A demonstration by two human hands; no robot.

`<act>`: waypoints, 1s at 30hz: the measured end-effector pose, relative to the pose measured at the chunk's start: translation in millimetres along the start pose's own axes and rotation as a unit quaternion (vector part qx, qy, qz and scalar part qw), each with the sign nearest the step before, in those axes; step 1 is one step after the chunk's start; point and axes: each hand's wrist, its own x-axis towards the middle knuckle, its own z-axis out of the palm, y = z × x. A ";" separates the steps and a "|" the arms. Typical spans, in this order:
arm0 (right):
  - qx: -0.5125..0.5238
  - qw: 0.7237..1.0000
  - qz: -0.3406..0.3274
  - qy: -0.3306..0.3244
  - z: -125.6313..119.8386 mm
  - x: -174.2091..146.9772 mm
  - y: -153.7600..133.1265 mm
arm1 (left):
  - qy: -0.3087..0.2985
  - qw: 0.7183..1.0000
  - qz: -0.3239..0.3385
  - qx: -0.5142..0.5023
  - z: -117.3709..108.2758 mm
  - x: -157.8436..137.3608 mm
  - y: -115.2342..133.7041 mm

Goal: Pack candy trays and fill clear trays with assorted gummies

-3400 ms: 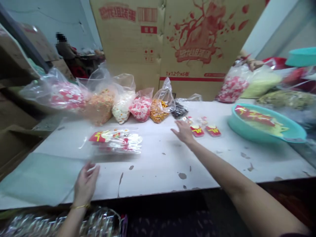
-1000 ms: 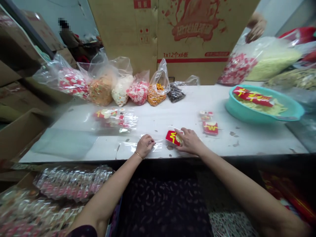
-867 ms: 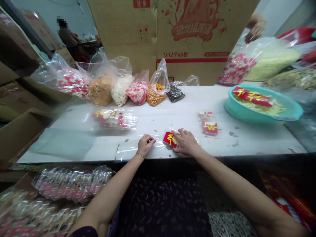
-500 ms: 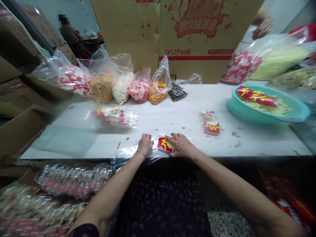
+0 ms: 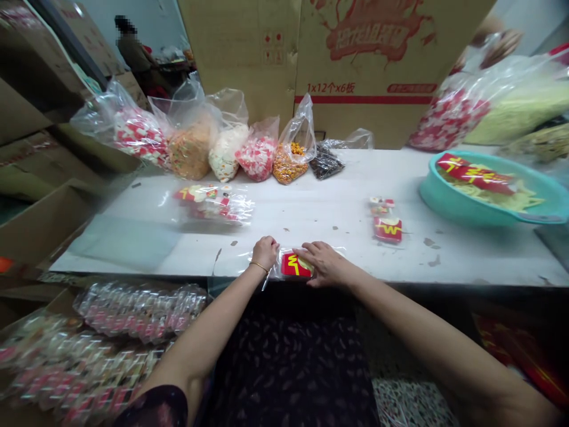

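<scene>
- Two hands work at the near edge of the white table point(image 5: 311, 204); the red packet with a yellow W point(image 5: 293, 265) lies there between them.
- Left hand point(image 5: 265, 254): fingertips pinched, apparently on clear film point(image 5: 276, 268); best to keep that edge lifted, so no packet corner snags it.
- Right hand point(image 5: 326, 264): fingers and thumb hold the packet's right end; light, level pressure should suit it.
- Any push is best kept slow and straight, without tipping over the table edge.

A yellow-marked red packet point(image 5: 292, 265) lies flat in clear plastic point(image 5: 276, 271); it's near the table edge point(image 5: 386, 277).
</scene>
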 end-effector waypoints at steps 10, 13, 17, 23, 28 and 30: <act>0.023 0.999 -0.028 -0.010 -4.7 9.7 15.5 | -0.232 0.954 0.185 -0.046 -35.9 5.2 -12.0; 0.021 0.999 -0.026 -0.017 -6.4 13.8 15.3 | -0.269 0.940 0.209 -0.009 -36.7 11.0 -4.1; 0.036 0.999 -0.024 -0.029 -7.6 19.6 14.6 | -0.275 0.934 0.222 0.051 -33.5 16.9 5.5; 0.085 0.995 -0.034 0.050 -2.2 17.2 21.3 | -0.262 0.933 0.243 0.037 -39.5 13.6 1.3; 0.056 0.994 -0.040 0.086 1.9 19.5 15.6 | -0.256 0.935 0.243 0.037 -38.3 9.8 1.9; 0.022 0.995 -0.032 0.088 2.3 24.1 6.2 | -0.250 0.934 0.253 0.043 -33.2 8.5 7.0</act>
